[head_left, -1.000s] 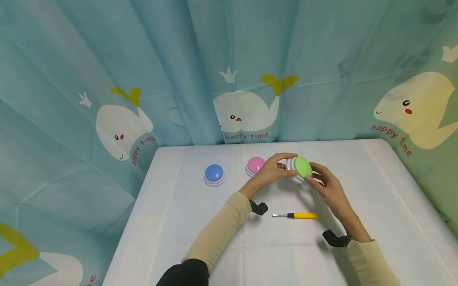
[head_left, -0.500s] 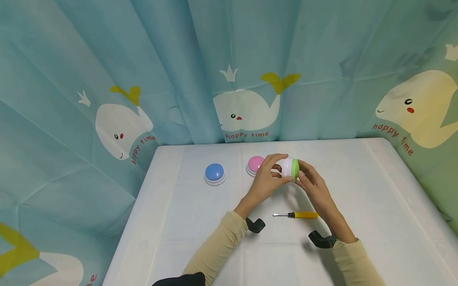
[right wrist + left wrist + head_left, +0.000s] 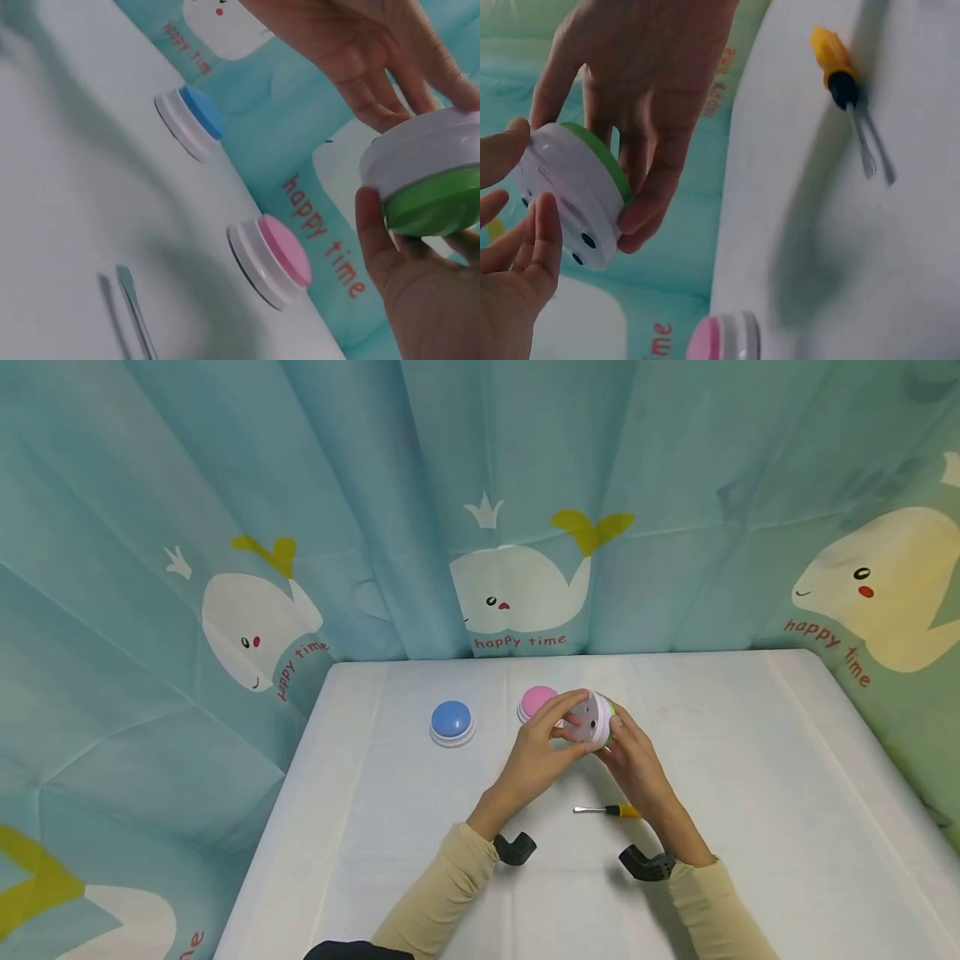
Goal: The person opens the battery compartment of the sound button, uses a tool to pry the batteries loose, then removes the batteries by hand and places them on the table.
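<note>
Just right of centre in the head view, the green button (image 3: pixel 603 720) is sitting between the two hands, raised above the desk (image 3: pixel 382 802). The left hand (image 3: pixel 538 752) is holding the white base, its thumb at the lower edge and a finger at the upper. The right hand (image 3: pixel 637 764) is gripping the button from the green side, at the right. The button is tilting on edge, its flat underside facing left and showing small dark holes; in the left wrist view its rim is looking smooth and rounded, like plastic.

Left of centre, the blue button (image 3: pixel 451 720) is resting on the desk, a glossy dome on a stepped white ring. Nearer the middle, the matching pink button (image 3: pixel 537 700) is standing partly behind the left hand. Below the hands, the screwdriver (image 3: pixel 609 810) is lying sideways, its slim metal shaft pointing left and its yellow handle disappearing partly behind the right arm. Across the upper frame, a creased blue-green curtain (image 3: pixel 360 485) is hanging, printed with whales.
</note>
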`<state>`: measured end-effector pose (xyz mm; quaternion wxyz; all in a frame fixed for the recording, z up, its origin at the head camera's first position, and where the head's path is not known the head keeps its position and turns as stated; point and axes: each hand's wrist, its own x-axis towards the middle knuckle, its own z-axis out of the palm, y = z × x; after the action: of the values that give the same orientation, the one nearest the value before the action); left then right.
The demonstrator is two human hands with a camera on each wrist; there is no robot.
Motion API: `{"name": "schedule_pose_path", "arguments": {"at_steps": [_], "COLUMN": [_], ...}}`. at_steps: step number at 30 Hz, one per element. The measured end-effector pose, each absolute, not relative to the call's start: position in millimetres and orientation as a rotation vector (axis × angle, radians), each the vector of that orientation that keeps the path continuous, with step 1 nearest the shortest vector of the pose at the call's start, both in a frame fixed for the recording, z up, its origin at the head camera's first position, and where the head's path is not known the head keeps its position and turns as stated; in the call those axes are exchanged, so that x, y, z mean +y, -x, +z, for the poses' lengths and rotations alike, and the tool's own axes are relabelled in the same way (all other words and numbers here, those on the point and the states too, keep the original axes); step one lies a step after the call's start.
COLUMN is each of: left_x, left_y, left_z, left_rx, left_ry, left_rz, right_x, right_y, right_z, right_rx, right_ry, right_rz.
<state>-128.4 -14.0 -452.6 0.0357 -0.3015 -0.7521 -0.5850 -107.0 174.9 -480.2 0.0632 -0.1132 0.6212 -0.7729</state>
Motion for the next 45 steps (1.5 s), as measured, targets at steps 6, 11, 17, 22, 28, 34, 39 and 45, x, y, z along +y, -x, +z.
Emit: {"name": "schedule_pose_path", "arguments": {"at_steps": [6, 11, 17, 22, 28, 34, 39, 45], "left_x": [-29, -40, -55, -62, -62, -69, -76, -80], "left_y": [119, 113, 105, 93, 75, 61, 53, 46], "left_z": [-446, -442, -438, -439, -440, -440, -441, -447], "left_rx": [-2.389, -2.413, -2.409, -2.37, -2.292, -2.321, -2.383, -2.448], "left_ry": [0.996, 1.051, 1.096, 1.09, 1.005, 0.884, 0.835, 0.768], "left_rz": [-1.391, -1.044, -0.838, -0.676, -0.5, -0.429, -0.457, -0.515], "right_x": [166, 161, 153, 144, 125, 104, 91, 81], "right_y": [101, 95, 89, 81, 73, 70, 68, 66], "right_z": [-482, -482, -483, -483, -488, -496, -503, -509], "right_rx": [1.666, 1.558, 1.499, 1.442, 1.307, 1.189, 1.181, 1.15], "right_ry": [0.38, 0.373, 0.393, 0.387, 0.334, 0.379, 0.295, 0.208], "right_rz": [-2.396, -2.409, -2.402, -2.398, -2.425, -2.438, -2.42, -2.415]}}
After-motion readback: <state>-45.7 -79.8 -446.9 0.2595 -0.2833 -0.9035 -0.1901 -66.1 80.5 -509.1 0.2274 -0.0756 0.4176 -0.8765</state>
